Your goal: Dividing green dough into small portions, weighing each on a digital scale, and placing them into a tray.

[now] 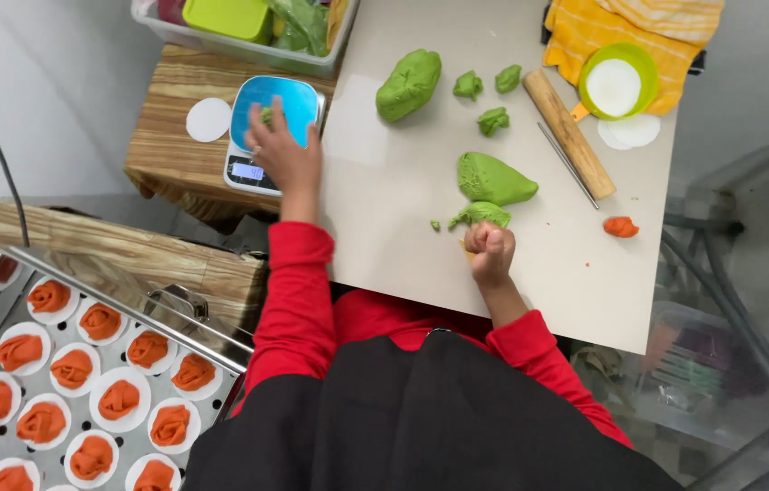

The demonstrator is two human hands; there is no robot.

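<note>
Green dough bit (266, 115) under spread left hand (282, 155) on scale (268, 129); right hand (489, 250) fisted by dough lump (482, 215); weighing step, reading next.

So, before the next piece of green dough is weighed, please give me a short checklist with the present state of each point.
1. Left hand is at the kitchen scale, placing a small green dough piece on its blue platform: ok.
2. Scale display lit: ok; the reading cannot be told.
3. Right hand closed in a grip beside the cut green dough lump: ok; what it holds cannot be told.
4. More cut pieces lie ready on the board: ok.
5. Rolling pin lies away from both hands: ok.
</note>
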